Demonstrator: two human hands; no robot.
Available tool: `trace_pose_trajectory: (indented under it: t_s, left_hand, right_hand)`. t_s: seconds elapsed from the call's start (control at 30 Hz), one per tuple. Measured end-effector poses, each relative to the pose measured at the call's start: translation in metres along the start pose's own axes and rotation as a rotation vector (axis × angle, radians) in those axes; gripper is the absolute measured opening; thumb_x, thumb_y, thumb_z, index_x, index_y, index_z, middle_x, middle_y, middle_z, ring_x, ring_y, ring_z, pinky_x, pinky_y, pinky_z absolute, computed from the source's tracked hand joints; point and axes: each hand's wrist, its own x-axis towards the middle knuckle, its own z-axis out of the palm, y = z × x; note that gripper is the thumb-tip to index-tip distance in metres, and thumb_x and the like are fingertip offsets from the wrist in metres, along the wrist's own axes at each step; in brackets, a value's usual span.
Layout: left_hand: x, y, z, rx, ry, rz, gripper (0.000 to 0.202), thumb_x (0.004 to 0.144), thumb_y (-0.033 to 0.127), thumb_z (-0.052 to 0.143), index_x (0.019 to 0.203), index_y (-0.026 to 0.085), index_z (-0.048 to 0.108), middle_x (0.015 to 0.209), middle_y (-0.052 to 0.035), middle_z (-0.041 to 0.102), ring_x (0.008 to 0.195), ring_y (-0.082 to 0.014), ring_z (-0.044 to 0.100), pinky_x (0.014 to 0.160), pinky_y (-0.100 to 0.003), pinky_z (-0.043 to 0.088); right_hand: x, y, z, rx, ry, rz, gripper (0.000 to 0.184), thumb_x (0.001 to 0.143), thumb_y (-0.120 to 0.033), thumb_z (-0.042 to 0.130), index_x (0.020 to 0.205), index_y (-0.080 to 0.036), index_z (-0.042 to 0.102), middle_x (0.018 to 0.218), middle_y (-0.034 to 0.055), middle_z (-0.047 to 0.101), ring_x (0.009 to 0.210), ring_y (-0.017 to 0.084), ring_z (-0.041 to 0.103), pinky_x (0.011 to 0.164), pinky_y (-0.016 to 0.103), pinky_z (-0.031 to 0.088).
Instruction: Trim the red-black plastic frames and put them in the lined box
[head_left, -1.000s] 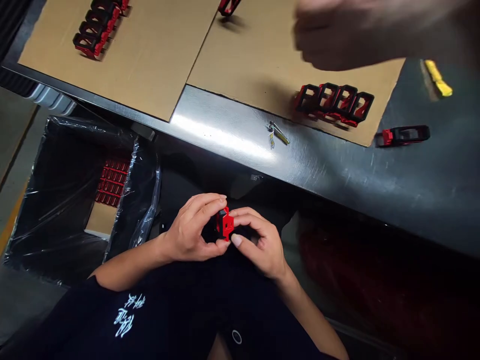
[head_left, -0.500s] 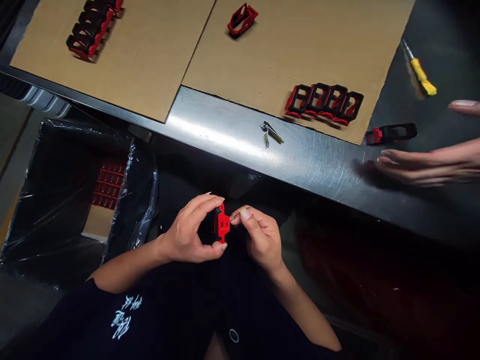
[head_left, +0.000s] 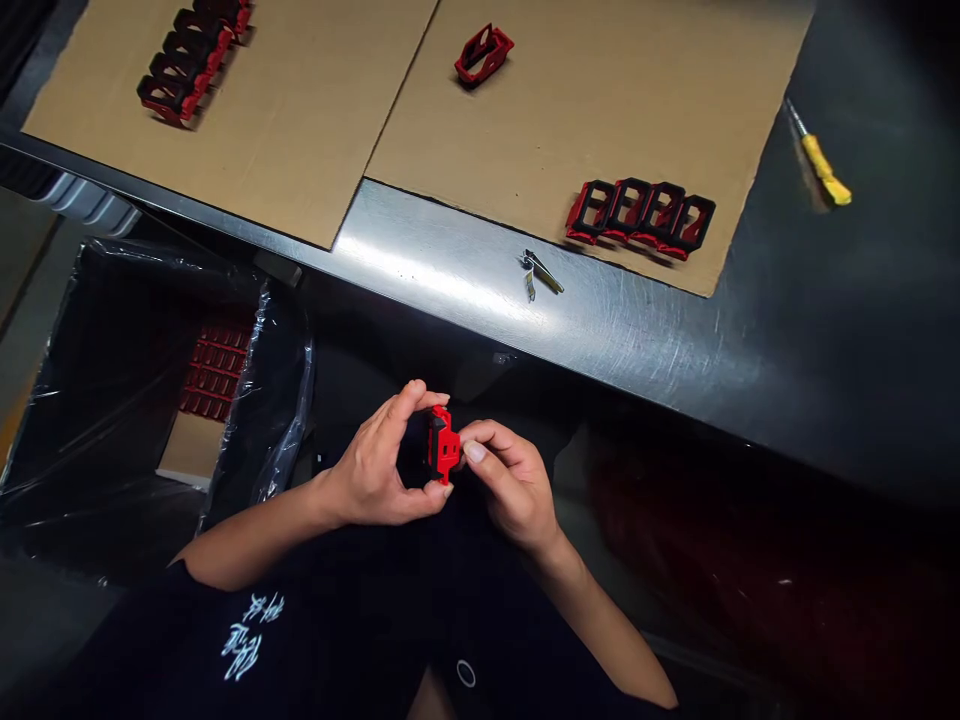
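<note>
My left hand (head_left: 375, 468) is closed round a small red and black plastic part (head_left: 442, 446), held below the table's edge over my lap. Thumb and forefinger pinch the part from bottom and top. My right hand (head_left: 510, 482) is closed too, its fingertips pressed against the red side of the same part. The black half of the part is mostly hidden in my left palm.
A steel table (head_left: 637, 330) carries two cardboard sheets (head_left: 300, 120). On them are a row of several red and black frames (head_left: 641, 215), another row (head_left: 187, 55) at far left and a single frame (head_left: 484, 52). Nail clippers (head_left: 538, 272), a yellow-handled screwdriver (head_left: 821, 170). A plastic-lined box (head_left: 142, 390) at my left holds red parts.
A co-worker's hand that reached in from the right is gone, and so is the red and black part that lay near the cardboard's right corner. My right fingertips closed back onto the part.
</note>
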Motion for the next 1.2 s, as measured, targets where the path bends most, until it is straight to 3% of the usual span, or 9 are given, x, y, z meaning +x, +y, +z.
trace_pose_trajectory:
  t_s: [0.17,0.43,0.63,0.77,0.83,0.9,1.07,1.13,1.2]
  left_hand:
    - [0.000,-0.001,0.004,0.065,0.055,0.088,0.111,0.077,0.024,0.074,0.163,0.013,0.005,0.133,-0.0228,0.064,0.120,-0.0318,0.068,0.101,-0.052,0.059]
    - [-0.002,0.000,-0.002,-0.079,-0.045,-0.032,0.108,0.079,0.030,0.074,0.163,0.019,0.008,0.138,-0.0210,0.063,0.121,-0.0316,0.068,0.102,-0.051,0.058]
    - [0.003,0.000,0.003,-0.084,-0.038,-0.039,0.084,0.076,0.033,0.075,0.152,0.021,0.040,0.133,-0.0177,0.064,0.120,-0.0322,0.066,0.099,-0.051,0.060]
    - [0.014,-0.009,-0.002,-0.056,-0.005,0.001,0.079,0.071,0.031,0.075,0.144,0.019,0.046,0.126,-0.0164,0.064,0.114,-0.0311,0.067,0.094,-0.050,0.062]
    - [0.026,-0.020,-0.018,-0.002,0.037,0.030,0.076,0.071,0.032,0.076,0.140,0.018,0.050,0.122,-0.0149,0.065,0.111,-0.0295,0.068,0.094,-0.048,0.062]
    - [0.042,-0.037,-0.047,0.083,0.125,-0.040,0.070,0.073,0.035,0.076,0.137,0.017,0.054,0.124,-0.0143,0.064,0.115,-0.0292,0.066,0.098,-0.047,0.060]
    - [0.097,-0.090,-0.150,0.313,0.418,-0.460,0.073,0.078,0.042,0.071,0.143,0.014,0.050,0.136,-0.0153,0.057,0.104,-0.0239,0.068,0.089,-0.038,0.060]
    - [0.117,-0.110,-0.191,0.531,0.444,-0.665,0.066,0.082,0.038,0.068,0.142,0.015,0.051,0.132,-0.0126,0.059,0.107,-0.0218,0.066,0.100,-0.038,0.055]
    - [0.133,-0.128,-0.225,0.602,0.454,-0.772,0.051,0.080,0.033,0.072,0.125,0.013,0.062,0.117,-0.0130,0.065,0.113,-0.0267,0.063,0.104,-0.041,0.051]
  right_hand:
    - [0.000,-0.004,0.002,0.031,-0.026,0.010,0.020,0.088,-0.042,0.073,0.090,-0.022,0.072,0.075,0.0005,0.069,0.064,0.015,0.062,0.064,0.028,0.054]
    - [0.001,-0.005,0.003,0.002,0.003,0.065,0.024,0.085,-0.045,0.075,0.084,-0.021,0.071,0.071,0.0000,0.067,0.060,0.014,0.058,0.060,0.027,0.052]
    - [0.004,0.004,0.001,0.014,0.009,0.084,0.027,0.086,-0.047,0.075,0.082,-0.020,0.071,0.068,-0.0004,0.065,0.060,0.014,0.056,0.059,0.027,0.050]
    - [0.010,0.014,-0.005,0.054,0.003,0.086,0.027,0.089,-0.046,0.074,0.086,-0.019,0.075,0.071,0.0014,0.069,0.061,0.014,0.060,0.060,0.027,0.052]
    - [0.016,0.013,-0.016,0.021,0.058,0.047,0.027,0.089,-0.047,0.073,0.094,-0.020,0.077,0.075,0.0031,0.072,0.064,0.016,0.063,0.062,0.028,0.054]
    - [0.022,0.008,-0.034,-0.065,0.190,-0.042,0.028,0.088,-0.047,0.075,0.099,-0.021,0.078,0.079,0.0041,0.074,0.067,0.017,0.066,0.065,0.030,0.056]
    - [0.049,-0.011,-0.088,-0.385,0.665,-0.253,0.038,0.081,-0.053,0.079,0.095,-0.018,0.077,0.084,0.0074,0.076,0.075,0.023,0.070,0.075,0.037,0.057]
    - [0.063,-0.014,-0.102,-0.539,0.759,-0.276,0.041,0.082,-0.055,0.075,0.098,-0.017,0.077,0.089,0.0098,0.077,0.079,0.026,0.071,0.078,0.040,0.056]
    - [0.076,-0.014,-0.109,-0.748,0.790,-0.310,0.041,0.084,-0.054,0.069,0.098,-0.017,0.079,0.088,0.0102,0.077,0.077,0.027,0.071,0.077,0.039,0.055]
